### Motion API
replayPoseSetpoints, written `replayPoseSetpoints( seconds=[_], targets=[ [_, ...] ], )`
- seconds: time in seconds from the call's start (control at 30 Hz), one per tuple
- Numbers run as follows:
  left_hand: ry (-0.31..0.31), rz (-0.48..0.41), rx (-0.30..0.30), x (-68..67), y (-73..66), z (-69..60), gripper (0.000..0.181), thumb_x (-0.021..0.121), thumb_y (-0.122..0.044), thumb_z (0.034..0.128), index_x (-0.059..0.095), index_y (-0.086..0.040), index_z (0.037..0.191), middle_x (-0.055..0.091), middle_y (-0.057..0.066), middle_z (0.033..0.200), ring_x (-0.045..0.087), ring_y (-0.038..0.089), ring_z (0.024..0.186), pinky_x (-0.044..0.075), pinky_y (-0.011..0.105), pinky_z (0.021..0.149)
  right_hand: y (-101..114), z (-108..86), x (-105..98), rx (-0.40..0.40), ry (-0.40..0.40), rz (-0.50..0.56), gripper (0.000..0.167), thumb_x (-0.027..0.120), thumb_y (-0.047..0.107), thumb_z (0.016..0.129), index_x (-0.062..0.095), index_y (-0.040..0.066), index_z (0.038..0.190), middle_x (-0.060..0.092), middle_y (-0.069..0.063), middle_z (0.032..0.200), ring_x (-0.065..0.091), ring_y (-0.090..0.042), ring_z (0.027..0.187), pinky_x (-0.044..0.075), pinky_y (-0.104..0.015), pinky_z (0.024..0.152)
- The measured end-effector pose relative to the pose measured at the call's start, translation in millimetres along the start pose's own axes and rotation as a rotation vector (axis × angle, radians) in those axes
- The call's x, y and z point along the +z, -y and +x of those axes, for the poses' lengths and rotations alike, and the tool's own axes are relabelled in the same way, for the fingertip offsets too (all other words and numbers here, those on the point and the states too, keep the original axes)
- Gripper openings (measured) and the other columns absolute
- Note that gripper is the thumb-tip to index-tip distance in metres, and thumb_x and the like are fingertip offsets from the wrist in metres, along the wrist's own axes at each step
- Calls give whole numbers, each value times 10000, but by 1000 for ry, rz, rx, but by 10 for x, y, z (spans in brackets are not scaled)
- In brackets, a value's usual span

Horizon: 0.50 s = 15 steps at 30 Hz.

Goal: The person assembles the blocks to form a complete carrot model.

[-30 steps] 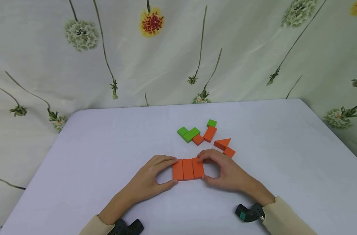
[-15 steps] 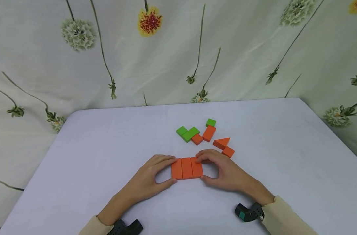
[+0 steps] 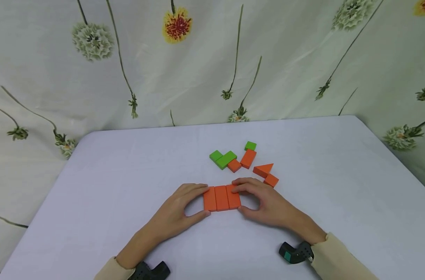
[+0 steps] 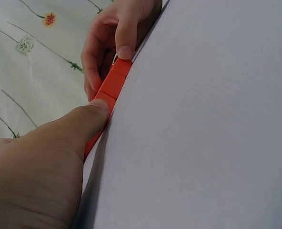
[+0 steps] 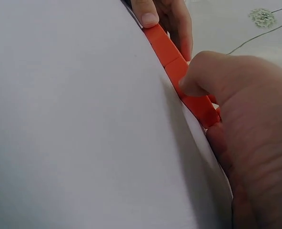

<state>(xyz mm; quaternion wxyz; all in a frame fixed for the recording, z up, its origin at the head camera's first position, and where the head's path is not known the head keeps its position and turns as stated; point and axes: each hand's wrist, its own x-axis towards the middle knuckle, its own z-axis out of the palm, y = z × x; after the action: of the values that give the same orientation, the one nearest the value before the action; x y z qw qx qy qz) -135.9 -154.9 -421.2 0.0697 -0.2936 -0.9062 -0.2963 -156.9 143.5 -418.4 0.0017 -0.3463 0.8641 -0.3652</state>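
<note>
Three orange rectangular blocks lie side by side on the white tabletop in the head view: a left block (image 3: 210,200), a middle block (image 3: 221,198) and a right block (image 3: 234,199). My left hand (image 3: 183,208) grips the left block, thumb at its near end and fingers at its far end. Likewise, my right hand (image 3: 268,204) holds the right block between thumb and fingers. The middle block sits between them with no finger on its top. Both wrist views show the orange row (image 4: 113,85) edge-on with a thumb against it; the blocks' far ends are partly hidden.
Behind the row lie loose blocks: a small green block (image 3: 250,146), a long green block (image 3: 227,160), an orange rectangular block (image 3: 248,158), an orange triangular block (image 3: 263,169) and a small orange block (image 3: 271,180) close to the right hand's knuckles. A flowered cloth (image 3: 142,70) hangs behind the table.
The row of three orange blocks has slid slightly away from the person, with both hands keeping hold of its ends. The loose blocks look unmoved; the head view has shifted a little.
</note>
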Motion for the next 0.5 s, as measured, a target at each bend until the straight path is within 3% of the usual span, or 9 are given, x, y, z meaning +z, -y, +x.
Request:
replayPoseSetpoints(
  seconds=[0.3, 0.5],
  targets=[
    [-2, -2, 1, 5, 9, -10, 611, 833, -345, 870, 629, -154, 1413, 606, -47, 1434, 533, 152, 1344, 495, 416, 1112, 67, -12, -56, -11, 7, 8, 443, 800, 204, 899, 671, 204, 1323, 565, 35, 1452, 530, -155, 1341, 502, -427, 1098],
    [-5, 0, 2, 5, 8, -10, 568, 798, -309, 899, 625, -162, 1419, 596, -51, 1445, 524, 148, 1355, 492, 421, 1115, 72, 11, -172, -51, -88, 59, 373, 780, 96, 902, 665, 136, 1254, 654, 36, 1213, 619, -114, 1122, 585, -301, 929]
  ],
)
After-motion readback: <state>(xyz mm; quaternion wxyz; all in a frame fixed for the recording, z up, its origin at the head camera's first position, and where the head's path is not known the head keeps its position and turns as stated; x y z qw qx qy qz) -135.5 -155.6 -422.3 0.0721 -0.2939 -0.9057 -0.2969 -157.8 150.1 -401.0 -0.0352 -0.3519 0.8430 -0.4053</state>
